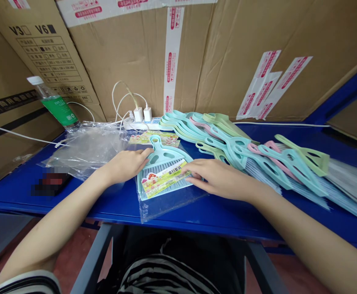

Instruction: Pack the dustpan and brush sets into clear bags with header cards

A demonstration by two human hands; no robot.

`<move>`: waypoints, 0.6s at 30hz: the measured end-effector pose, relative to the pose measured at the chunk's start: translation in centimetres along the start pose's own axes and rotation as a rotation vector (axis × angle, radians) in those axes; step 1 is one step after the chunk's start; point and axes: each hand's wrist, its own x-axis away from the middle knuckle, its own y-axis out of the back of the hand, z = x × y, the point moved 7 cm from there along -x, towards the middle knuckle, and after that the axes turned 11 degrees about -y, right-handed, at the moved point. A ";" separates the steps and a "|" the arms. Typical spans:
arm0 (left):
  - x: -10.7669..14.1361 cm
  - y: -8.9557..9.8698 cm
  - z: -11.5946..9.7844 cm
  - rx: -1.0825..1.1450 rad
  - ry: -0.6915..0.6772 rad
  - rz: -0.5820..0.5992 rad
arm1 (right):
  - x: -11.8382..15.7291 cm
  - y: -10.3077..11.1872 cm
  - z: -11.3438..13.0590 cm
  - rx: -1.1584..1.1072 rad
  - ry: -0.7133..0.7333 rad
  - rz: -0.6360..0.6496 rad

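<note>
Dustpan (161, 152) with 桌扫套装 label (163, 179), left hand (126, 164) at handle (155, 139)

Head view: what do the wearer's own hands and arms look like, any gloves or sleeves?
Left hand and right hand are bare: no gloves, and no watch or bracelet shows. A short black-and-white striped sleeve rings the left upper arm. The right arm is bare to the picture edge, its sleeve out of view.

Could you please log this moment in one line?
left hand: at dustpan | right hand: at label | behind: power strip
</note>
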 end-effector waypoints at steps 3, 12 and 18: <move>0.1 0.0 0.0 0.009 0.003 0.005 | 0.0 0.0 0.0 0.006 -0.004 0.005; 0.1 0.1 -0.1 -0.001 -0.012 -0.017 | 0.0 -0.1 0.0 -0.003 0.001 0.007; 0.1 0.0 -0.1 0.001 -0.012 -0.011 | 0.0 -0.1 0.0 -0.003 -0.007 0.008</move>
